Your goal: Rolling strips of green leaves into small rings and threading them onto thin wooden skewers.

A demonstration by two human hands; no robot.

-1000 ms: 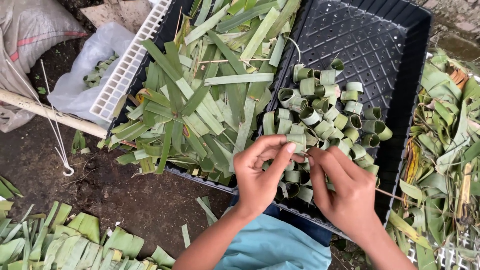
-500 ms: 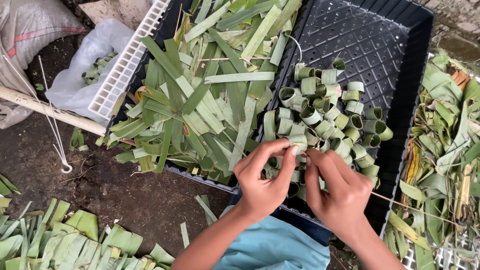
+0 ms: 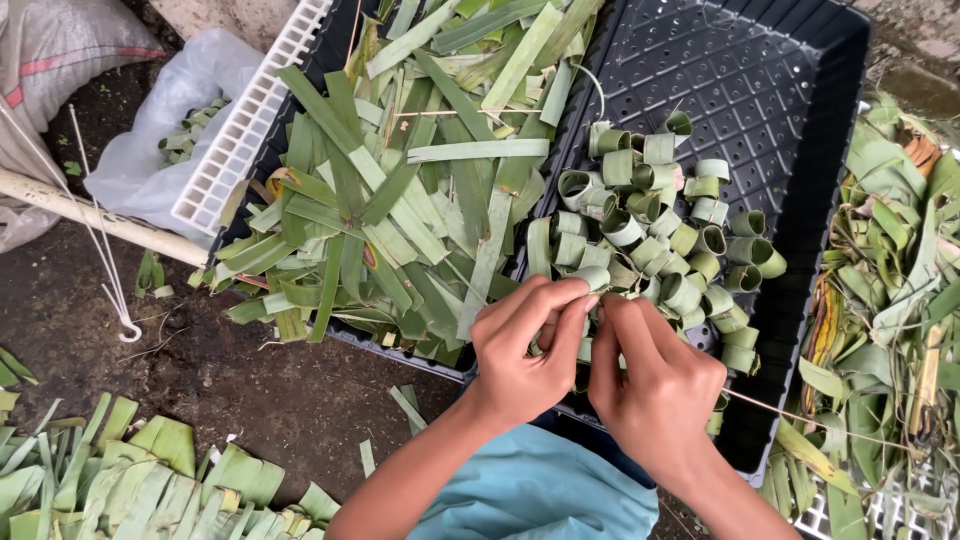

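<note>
Leaf strip [image 3: 592, 278]: light, pliable, probably tears easily; pinched at its ends by left hand [image 3: 520, 350] and right hand [image 3: 655, 385].

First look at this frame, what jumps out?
Two bare hands meet at bottom centre, the left hand and right hand pinching a small strip of green leaf between their fingertips. Just above them a cluster of rolled leaf rings lies in a black perforated tray. To the left, a loose heap of flat cut leaf strips fills the neighbouring tray.
</note>
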